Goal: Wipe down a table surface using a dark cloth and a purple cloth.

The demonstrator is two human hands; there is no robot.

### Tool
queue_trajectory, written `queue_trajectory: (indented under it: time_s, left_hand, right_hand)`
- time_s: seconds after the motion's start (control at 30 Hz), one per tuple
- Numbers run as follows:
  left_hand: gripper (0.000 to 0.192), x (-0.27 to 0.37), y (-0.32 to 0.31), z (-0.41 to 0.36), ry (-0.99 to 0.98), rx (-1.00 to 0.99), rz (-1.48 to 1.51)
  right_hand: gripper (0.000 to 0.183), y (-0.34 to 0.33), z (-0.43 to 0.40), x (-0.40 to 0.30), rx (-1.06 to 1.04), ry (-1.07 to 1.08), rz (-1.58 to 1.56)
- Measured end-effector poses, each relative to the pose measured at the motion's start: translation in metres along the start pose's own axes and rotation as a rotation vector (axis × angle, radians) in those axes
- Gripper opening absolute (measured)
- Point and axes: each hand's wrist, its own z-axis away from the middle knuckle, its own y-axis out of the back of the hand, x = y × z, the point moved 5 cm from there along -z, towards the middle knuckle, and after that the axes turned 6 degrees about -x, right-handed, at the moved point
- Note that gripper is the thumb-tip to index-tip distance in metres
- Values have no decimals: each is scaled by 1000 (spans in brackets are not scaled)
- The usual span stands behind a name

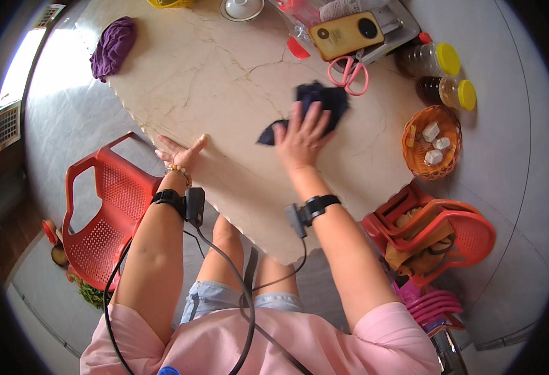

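Observation:
My right hand [301,138] is spread flat over a dark navy cloth [333,104], pressing it on the pale marble-patterned tabletop [237,117]. One corner of the cloth sticks out left of the thumb, and part of it is hidden under the palm. The hand and cloth look slightly blurred. At the table's left edge rests my left hand [183,152], fingers apart and nothing held in it. Just beyond the cloth lie pink-handled scissors [348,77], near a yellow-backed phone [346,35].
A crumpled purple cloth [114,47] lies at the far left edge. Jars with yellow lids [448,58] and an orange basket [408,154] with white blocks line the right side. Red plastic chairs [115,211] flank the table. Cables [251,300] hang from both wrist straps.

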Motion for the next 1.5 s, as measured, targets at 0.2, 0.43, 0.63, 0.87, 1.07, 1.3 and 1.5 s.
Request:
queue_trajectory:
  time_s: [0.2,0.43,0.63,0.87,1.07,1.3,1.5]
  left_hand:
    - [150,5,4,3,-54,5,25]
    - [143,12,4,21,-6,9,106]
    - [139,15,2,27,7,18,88]
    - [144,12,-7,16,-21,34,72]
    - [148,0,-1,4,1,1,22]
    - [147,-2,-10,-3,-38,89,-32]
    - [135,9,6,22,-100,-36,-27]
  right_hand:
    - [70,-21,121,-93,-311,504,-200]
    - [65,-16,87,-45,-82,565,-231]
    - [66,12,22,130,115,182,-99]
    - [62,9,153,231,45,-197,43]
    - [79,-14,307,93,-352,90,-81]
    - [70,-30,261,-48,-218,164,-138]
    - [69,-23,107,-100,-8,26,-64]
